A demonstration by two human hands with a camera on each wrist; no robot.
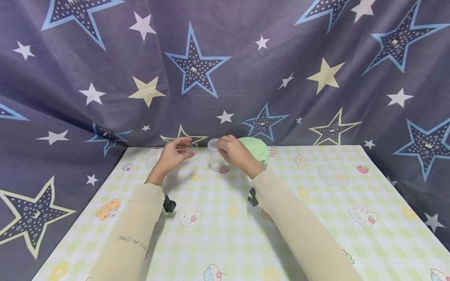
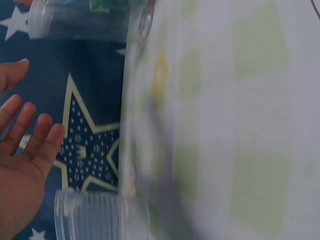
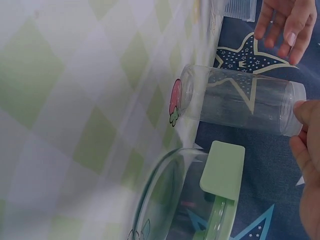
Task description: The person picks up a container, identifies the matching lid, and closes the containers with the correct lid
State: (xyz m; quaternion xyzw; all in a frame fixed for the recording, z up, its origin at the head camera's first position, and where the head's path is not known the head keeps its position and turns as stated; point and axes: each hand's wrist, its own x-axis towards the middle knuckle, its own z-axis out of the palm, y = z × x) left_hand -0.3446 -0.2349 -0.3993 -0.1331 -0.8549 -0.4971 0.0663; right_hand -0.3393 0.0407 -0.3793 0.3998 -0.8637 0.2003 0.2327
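A tall clear plastic jar (image 1: 215, 159) with a translucent cap (image 3: 295, 109) stands upright at the back of the table. My right hand (image 1: 240, 154) grips the cap from the right with thumb and fingers. To the left of the jar, my left hand (image 1: 174, 155) is held up with its fingers spread and touches nothing. In the left wrist view, its fingers (image 2: 37, 132) are apart from both the jar (image 2: 85, 20) and a ribbed clear container (image 2: 90, 217). Right behind my right hand sits a clear bowl with a light green clip lid (image 1: 254, 147).
The ribbed clear container (image 1: 152, 157) stands at the back left, partly behind my left hand. A thin transparent flat piece (image 1: 332, 178) lies on the right of the table. A star-patterned curtain (image 1: 225, 78) hangs along the table's back edge.
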